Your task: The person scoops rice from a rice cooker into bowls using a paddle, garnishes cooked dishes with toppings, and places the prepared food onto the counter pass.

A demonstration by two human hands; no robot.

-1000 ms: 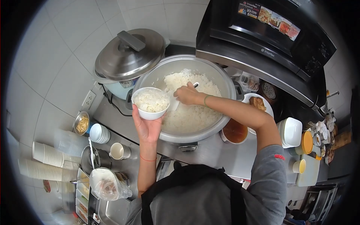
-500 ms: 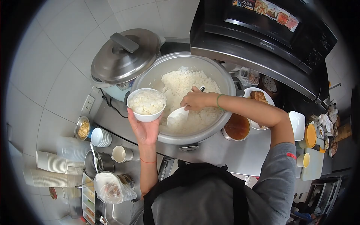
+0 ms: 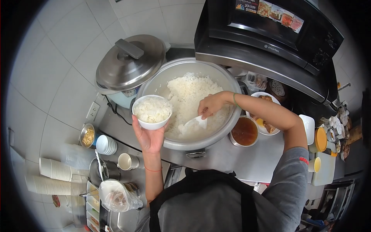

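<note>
My left hand (image 3: 150,135) holds a white bowl (image 3: 152,124) from below, over the left rim of a large rice pot (image 3: 228,77). White rice (image 3: 153,109) is heaped in the bowl. Inside the pot, my right hand (image 3: 211,106) is closed round a white rice paddle (image 3: 197,122), whose blade touches the loose rice (image 3: 189,91) near the front. The fingers of my right hand cover the paddle's handle.
A steel lid (image 3: 129,63) stands behind left, a black microwave (image 3: 270,38) behind right. Right of the pot are a bowl of brown sauce (image 3: 244,131) and a plate of food (image 3: 270,130). Cups (image 3: 106,145), a mug (image 3: 127,161) and a plastic bag (image 3: 118,197) lie left.
My right hand has moved to the right and slightly down with the paddle, which has turned in the rice. My left hand still holds the filled bowl, nearly in the same place.
</note>
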